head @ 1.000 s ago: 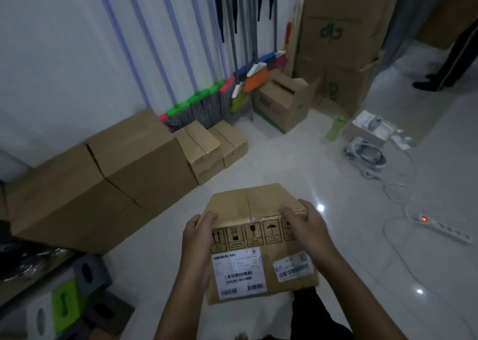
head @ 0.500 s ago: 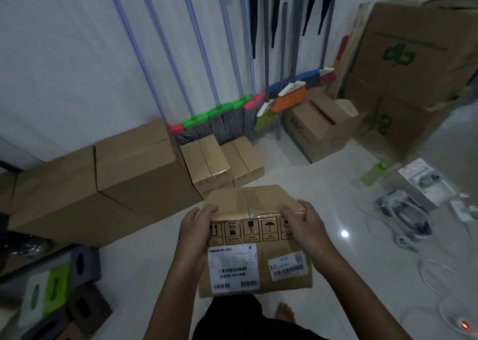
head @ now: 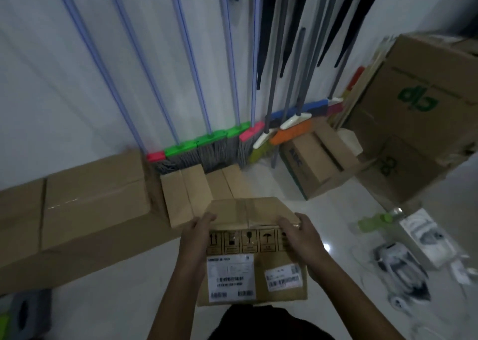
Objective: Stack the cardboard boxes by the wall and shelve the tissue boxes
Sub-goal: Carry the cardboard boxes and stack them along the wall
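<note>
White wall (head: 77, 68), brooms (head: 207, 143) leaning — left hand (head: 196, 238), right hand (head: 300, 238) fingers curled gripping labelled cardboard box (head: 251, 262) sides.

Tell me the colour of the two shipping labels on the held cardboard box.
White with black barcodes, head view.

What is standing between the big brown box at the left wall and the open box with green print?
In the head view, two small cardboard boxes stand side by side between the big brown box and the open box.

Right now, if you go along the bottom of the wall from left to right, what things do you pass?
Big cardboard boxes → small cardboard boxes → green-headed brooms → orange broom → open cardboard box → tall cardboard boxes with green print.
</note>
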Demonstrator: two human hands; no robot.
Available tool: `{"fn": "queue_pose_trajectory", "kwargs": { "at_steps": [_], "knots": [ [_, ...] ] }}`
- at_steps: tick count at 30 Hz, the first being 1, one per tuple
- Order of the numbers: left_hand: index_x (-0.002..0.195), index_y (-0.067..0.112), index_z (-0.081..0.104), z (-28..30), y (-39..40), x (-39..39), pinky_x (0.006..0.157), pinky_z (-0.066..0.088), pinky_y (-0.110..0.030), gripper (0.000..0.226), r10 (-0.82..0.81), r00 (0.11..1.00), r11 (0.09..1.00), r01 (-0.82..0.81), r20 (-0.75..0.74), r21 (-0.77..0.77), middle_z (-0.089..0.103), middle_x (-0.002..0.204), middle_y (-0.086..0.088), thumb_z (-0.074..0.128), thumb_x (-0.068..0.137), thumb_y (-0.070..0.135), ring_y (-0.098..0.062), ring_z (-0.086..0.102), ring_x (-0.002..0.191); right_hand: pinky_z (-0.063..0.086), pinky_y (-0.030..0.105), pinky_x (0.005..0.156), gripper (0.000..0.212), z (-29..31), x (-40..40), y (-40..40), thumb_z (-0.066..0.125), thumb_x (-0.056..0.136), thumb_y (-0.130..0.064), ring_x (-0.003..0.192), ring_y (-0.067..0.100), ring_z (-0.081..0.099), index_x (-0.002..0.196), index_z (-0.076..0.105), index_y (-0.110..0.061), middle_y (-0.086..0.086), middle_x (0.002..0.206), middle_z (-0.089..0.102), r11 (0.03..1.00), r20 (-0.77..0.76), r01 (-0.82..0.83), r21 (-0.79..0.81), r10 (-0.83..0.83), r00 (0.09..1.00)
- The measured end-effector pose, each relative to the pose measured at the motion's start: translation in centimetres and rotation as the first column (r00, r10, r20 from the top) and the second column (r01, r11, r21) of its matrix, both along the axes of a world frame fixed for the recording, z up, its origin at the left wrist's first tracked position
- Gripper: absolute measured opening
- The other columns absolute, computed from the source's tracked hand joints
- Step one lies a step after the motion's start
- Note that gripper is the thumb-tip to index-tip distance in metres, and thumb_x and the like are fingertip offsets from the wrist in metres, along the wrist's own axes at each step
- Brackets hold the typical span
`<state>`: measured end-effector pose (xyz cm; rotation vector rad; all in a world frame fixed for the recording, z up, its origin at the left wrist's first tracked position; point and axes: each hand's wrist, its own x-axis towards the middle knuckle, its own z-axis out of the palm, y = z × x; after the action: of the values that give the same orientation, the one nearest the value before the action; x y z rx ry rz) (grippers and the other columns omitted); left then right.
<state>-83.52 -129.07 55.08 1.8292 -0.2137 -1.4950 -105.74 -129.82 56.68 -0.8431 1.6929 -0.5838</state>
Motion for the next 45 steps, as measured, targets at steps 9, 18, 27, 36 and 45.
{"fn": "queue_pose_trajectory", "kwargs": {
  "at_steps": [9, 18, 27, 36, 45],
  "knots": [
    [0.137, 0.018, 0.057, -3.5, -10.3, -1.6, 0.1, 0.046, -0.047, 0.048, 0.164, 0.985, 0.986, -0.163, 0.05, -0.026, 0.054, 0.137, -0.003, 0.069, 0.093, 0.033, -0.025, 0.05, 0.116, 0.055, 0.028, 0.065, 0.051, -2.4, -1.4, -13.0, 0.076, 0.084, -0.042, 0.087, 0.018, 0.072, 0.127, 0.054, -0.023, 0.0, 0.107, 0.07, 0.996, 0.098, -0.026, 0.091, 0.017, 0.995],
    [0.146, 0.023, 0.052, -8.4, -16.4, -7.9, 0.085, 0.054, -0.035, 0.067, 0.444, 0.893, 0.896, -0.444, 0.076, -0.01, 0.057, 0.141, -0.005, 0.078, 0.085, 0.031, -0.022, 0.06, 0.114, 0.058, 0.026, 0.068, 0.066, -9.6, -6.0, -25.8, 0.078, 0.084, -0.029, 0.1, 0.017, 0.07, 0.142, 0.049, -0.018, 0.001, 0.119, 0.069, 0.925, 0.28, -0.286, 0.249, 0.214, 0.936],
    [0.14, 0.025, 0.054, -18.3, -18.3, -12.1, 0.093, 0.058, -0.043, 0.06, 0.327, 0.925, 0.935, -0.346, 0.196, 0.077, 0.065, 0.127, 0.002, 0.081, 0.086, 0.023, -0.02, 0.066, 0.108, 0.055, 0.041, 0.092, 0.061, -22.0, -8.6, -31.8, 0.079, 0.083, -0.003, 0.104, 0.021, 0.062, 0.136, 0.053, -0.016, 0.0, 0.125, 0.06, 0.863, 0.21, -0.393, 0.317, 0.341, 0.917],
    [0.144, 0.029, 0.044, -31.3, -19.7, -8.5, 0.105, 0.051, -0.042, 0.067, 0.089, 0.946, 0.987, -0.126, 0.312, 0.1, 0.059, 0.129, 0.009, 0.076, 0.089, 0.007, -0.016, 0.058, 0.12, 0.054, 0.013, 0.067, 0.065, -34.7, -5.8, -31.8, 0.081, 0.077, 0.002, 0.095, -0.002, 0.057, 0.126, 0.048, -0.027, -0.019, 0.11, 0.055, 0.895, 0.149, -0.423, 0.143, 0.403, 0.903],
    [0.154, 0.01, 0.036, -43.8, -21.8, -5.8, 0.11, 0.045, -0.04, 0.072, -0.213, 0.672, 0.971, 0.223, 0.71, 0.079, 0.046, 0.151, -0.008, 0.071, 0.091, 0.01, -0.019, 0.045, 0.135, 0.055, 0.05, 0.098, 0.077, -47.3, -3.9, -31.6, 0.094, 0.052, -0.032, 0.12, 0.022, 0.06, 0.112, 0.05, -0.052, -0.008, 0.132, 0.062, 0.9, 0.069, -0.421, 0.116, 0.415, 0.907]
  ]
}}
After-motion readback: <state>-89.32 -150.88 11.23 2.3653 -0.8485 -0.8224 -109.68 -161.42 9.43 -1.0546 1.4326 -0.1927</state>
